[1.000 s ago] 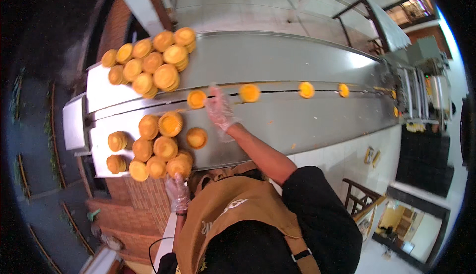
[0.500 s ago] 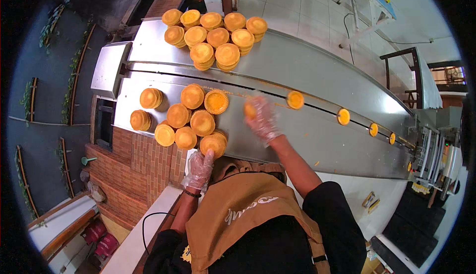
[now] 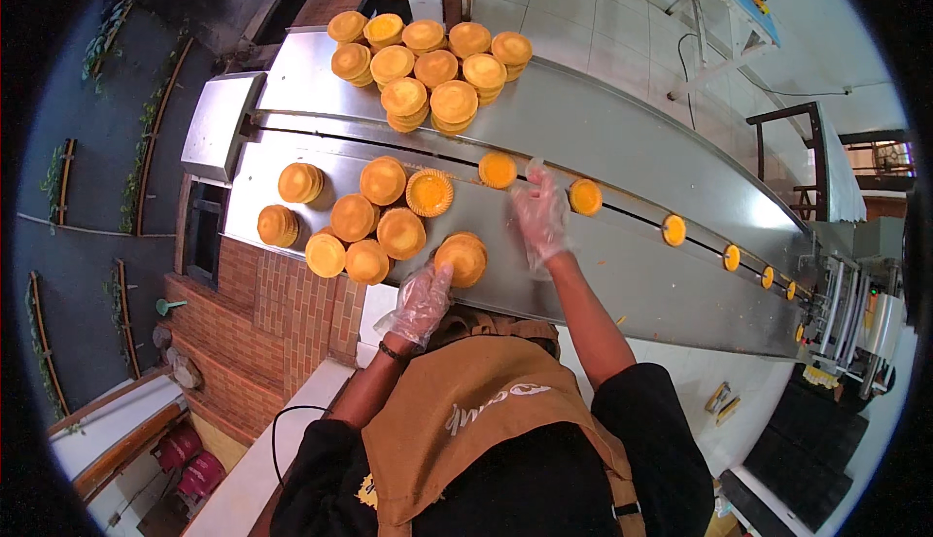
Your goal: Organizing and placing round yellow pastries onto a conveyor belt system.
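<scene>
Nearest the brown apron, the left hand, in a clear plastic glove, grasps the near side of a short stack of round, golden-brown baked discs, thumb at the top edge. The stack rests on the stainless-steel surface, apart from the cluster of similar stacks to its left. Beyond it, the right hand, likewise gloved, is empty, fingers partly extended, between two single yellow discs on the slotted centre line. Contact with the left-hand disc cannot be confirmed. The step in hand is judged to be picking a disc while the stack is steadied; the next move calls for a light fingertip grip on the disc's rim. Farther across stands a second group of stacks; a metal roller machine stands at the far right end.
</scene>
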Demonstrator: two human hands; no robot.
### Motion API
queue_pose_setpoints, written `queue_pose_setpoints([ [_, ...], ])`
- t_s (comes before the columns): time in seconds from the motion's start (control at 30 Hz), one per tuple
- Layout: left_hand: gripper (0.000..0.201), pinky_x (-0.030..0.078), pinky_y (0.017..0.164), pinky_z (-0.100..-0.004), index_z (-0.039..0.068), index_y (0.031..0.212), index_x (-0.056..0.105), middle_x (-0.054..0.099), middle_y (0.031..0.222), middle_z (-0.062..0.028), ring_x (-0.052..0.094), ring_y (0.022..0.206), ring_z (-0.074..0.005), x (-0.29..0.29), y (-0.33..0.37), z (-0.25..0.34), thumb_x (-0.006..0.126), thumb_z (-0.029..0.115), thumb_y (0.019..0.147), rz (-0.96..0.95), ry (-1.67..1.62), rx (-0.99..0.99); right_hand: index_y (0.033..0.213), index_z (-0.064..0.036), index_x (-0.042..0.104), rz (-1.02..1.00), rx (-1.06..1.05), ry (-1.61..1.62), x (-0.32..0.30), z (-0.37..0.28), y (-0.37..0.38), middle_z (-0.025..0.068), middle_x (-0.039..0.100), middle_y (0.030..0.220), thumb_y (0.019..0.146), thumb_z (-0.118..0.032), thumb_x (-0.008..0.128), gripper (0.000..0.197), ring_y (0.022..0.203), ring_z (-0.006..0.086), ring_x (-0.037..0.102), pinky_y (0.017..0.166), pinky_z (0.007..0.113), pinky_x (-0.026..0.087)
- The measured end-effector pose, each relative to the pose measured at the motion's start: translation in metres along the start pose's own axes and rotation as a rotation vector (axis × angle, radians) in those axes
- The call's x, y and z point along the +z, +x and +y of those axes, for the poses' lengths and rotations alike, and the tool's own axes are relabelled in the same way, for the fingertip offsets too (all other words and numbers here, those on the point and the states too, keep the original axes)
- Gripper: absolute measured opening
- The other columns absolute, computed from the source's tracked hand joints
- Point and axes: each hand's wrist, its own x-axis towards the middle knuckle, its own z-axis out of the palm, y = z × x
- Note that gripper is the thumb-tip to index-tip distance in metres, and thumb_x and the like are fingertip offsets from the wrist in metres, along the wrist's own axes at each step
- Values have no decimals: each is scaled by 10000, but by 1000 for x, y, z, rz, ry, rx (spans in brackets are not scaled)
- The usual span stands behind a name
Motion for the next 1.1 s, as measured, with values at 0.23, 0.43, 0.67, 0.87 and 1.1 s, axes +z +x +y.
queue_pose_setpoints([
  [0.23,472,401,610,-490,5,873,561,577,742,-230,539,692,-414,14,11,-15,306,376,1016,51,-94,78,1039,-75,561,-468,-510,-337,-3,-88,-76,209,448,1341,703,-169,728,387,1174,382,477,962,446,410],
  [0.43,522,437,641,-437,19,1057,603,615,801,-191,546,674,-348,12,13,-2,256,408,1019,59,-189,143,953,-45,560,-421,-500,-412,6,-58,-63,222,432,1332,683,-214,734,363,1184,399,455,971,486,395],
  [0.67,549,444,664,-440,26,1137,610,649,807,-174,582,710,-358,19,14,-15,254,424,1009,68,-292,21,1052,-54,493,189,-199,-353,-37,19,6,211,463,1289,665,-197,756,489,1147,398,470,980,466,389],
  [0.87,429,417,649,-482,9,1043,612,609,813,-225,552,716,-395,41,25,-68,328,327,1007,64,-213,31,1257,-16,453,43,-54,-225,-11,-2,16,217,535,1196,796,-265,676,570,1101,387,509,983,447,390],
  [1.1,620,474,914,-359,-12,1312,467,606,1158,-135,592,1049,-213,44,26,-66,252,483,1008,-67,-450,-20,1246,3,483,13,-115,-261,-13,-8,-23,188,456,1286,840,-330,657,553,1133,302,501,957,410,418],
])
